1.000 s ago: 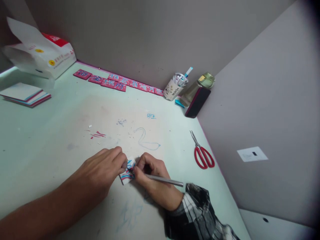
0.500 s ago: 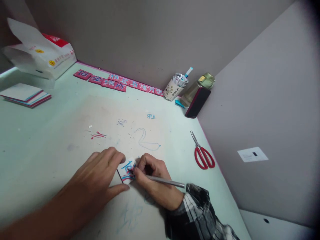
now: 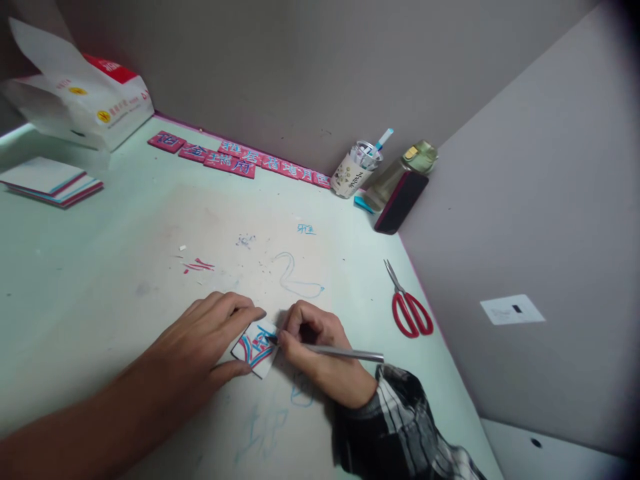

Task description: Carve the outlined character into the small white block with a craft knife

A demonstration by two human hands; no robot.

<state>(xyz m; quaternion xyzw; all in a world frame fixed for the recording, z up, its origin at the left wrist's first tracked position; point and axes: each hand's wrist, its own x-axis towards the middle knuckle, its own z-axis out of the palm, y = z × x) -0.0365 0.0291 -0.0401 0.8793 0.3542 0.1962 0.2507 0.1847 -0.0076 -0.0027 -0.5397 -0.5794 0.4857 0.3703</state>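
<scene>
A small white tile (image 3: 256, 347) with red and blue carved strokes lies flat on the pale green table (image 3: 90, 267) near the front edge. My left hand (image 3: 210, 337) pins it down, index finger along its top edge and thumb at its lower left corner. My right hand (image 3: 317, 353) is closed round a thin metal carving tool (image 3: 340, 351), whose tip touches the tile's face. A plaid sleeve covers my right wrist.
Red-handled scissors (image 3: 407, 307) lie to the right. A row of red carved tiles (image 3: 240, 160) runs along the back wall. A paper cup with pens (image 3: 355, 175), a bottle (image 3: 400, 177) and a dark phone stand in the corner. A tissue box (image 3: 80, 100) and a stack of sheets (image 3: 50, 181) sit far left.
My left hand has shifted from pinching the tile's edge to holding it flat with finger and thumb. The tile has turned and now lies flatter, and the tool tip has moved onto its face.
</scene>
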